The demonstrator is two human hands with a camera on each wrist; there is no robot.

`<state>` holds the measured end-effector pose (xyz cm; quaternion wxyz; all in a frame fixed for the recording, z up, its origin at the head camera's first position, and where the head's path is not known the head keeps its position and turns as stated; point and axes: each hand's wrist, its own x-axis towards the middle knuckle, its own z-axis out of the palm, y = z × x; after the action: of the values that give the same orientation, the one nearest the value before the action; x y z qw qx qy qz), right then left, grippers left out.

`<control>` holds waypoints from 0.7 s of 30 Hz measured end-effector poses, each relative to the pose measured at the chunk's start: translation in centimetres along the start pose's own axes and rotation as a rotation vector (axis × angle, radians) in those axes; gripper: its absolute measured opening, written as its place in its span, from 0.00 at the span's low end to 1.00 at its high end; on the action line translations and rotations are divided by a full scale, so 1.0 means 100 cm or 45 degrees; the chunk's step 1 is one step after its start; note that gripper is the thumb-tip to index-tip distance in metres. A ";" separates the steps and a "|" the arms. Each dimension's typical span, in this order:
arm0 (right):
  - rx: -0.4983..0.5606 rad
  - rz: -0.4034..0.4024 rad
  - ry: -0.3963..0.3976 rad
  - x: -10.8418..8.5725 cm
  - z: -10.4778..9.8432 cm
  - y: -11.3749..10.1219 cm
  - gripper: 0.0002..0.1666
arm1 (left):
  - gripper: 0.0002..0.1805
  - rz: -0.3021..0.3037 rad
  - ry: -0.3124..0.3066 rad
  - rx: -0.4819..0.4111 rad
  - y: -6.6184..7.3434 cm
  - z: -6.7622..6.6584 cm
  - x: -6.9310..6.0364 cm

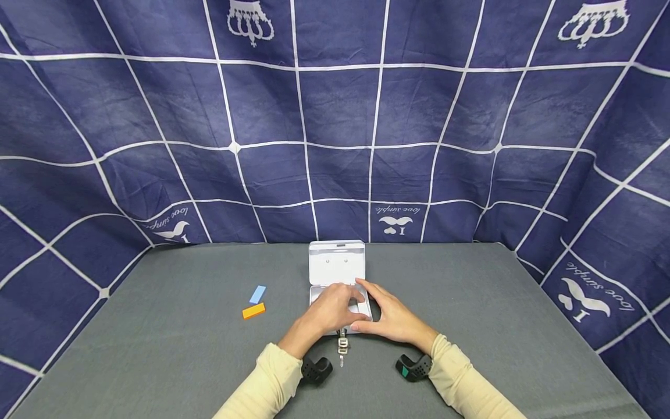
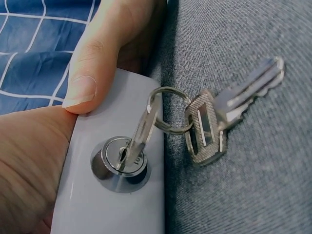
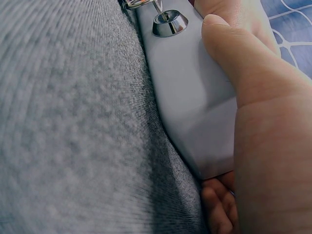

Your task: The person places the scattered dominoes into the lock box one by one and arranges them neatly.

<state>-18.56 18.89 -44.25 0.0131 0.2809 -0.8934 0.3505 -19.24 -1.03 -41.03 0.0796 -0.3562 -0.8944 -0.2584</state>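
Note:
A white lockbox [image 1: 337, 263] stands at the far middle of the table with its lid raised. One key [image 2: 142, 136] sits in the lock cylinder [image 2: 123, 157] on its front wall. A second key [image 2: 207, 126] hangs from the same ring. My left hand [image 1: 331, 308] reaches over the front wall into the box; the fingers curve inside, and whether they pinch anything is hidden. With my right hand [image 1: 395, 320] I grip the box's right front corner. The right thumb [image 2: 90, 87] lies on the front rim, and the other fingers [image 3: 219, 204] go round the side.
Left of the box, a light blue block [image 1: 257, 294] and an orange block [image 1: 253, 311] lie close together on the grey tabletop [image 1: 173, 349]. A dark blue curtain [image 1: 340, 116] with white lines hangs behind the table. Each wrist wears a black device [image 1: 316, 370].

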 end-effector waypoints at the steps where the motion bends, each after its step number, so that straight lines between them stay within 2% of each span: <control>1: 0.000 0.000 0.001 0.000 0.000 0.000 0.57 | 0.17 -0.002 -0.001 -0.003 0.000 0.000 0.000; 21: -0.003 0.026 -0.004 0.000 0.001 0.000 0.58 | 0.15 0.005 -0.023 -0.001 -0.001 0.000 0.001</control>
<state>-18.55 18.87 -44.32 0.0085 0.2723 -0.8966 0.3492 -19.40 -1.01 -41.07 0.0719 -0.3601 -0.8944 -0.2553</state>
